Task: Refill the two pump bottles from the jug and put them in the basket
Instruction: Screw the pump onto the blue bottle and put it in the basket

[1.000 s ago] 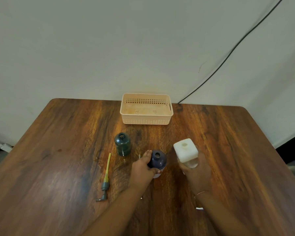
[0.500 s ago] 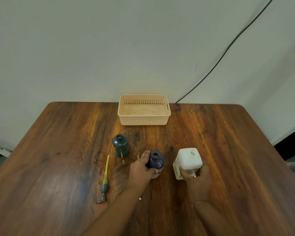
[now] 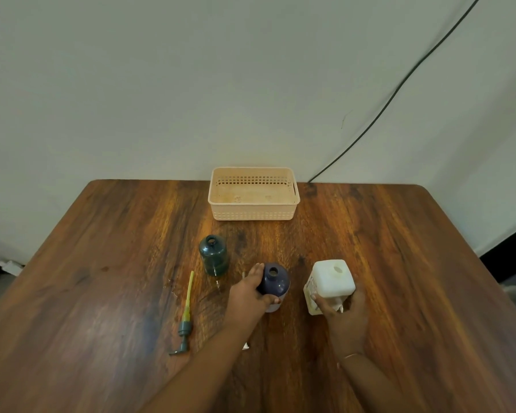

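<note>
White jug (image 3: 331,281): 1 s ago raised beside the purple bottle (image 3: 276,280); now lower, upright, just right of it and apart.
Right hand (image 3: 347,320): grip curled round the jug's near side.
Left hand (image 3: 246,296): grip wrapped round the purple bottle, which stands open-necked.
Green bottle (image 3: 213,256): open-necked, untouched, behind and left of the purple bottle.
Pump (image 3: 186,314): lies loose beside the left hand.
Basket (image 3: 253,214): at the far edge; 0 bottles inside.
Status: pouring appears paused or finished; capping and basketing remain.
Surface: dark wood tabletop (image 3: 399,263).
Room: pale wall, 1 black cable (image 3: 399,90).
</note>
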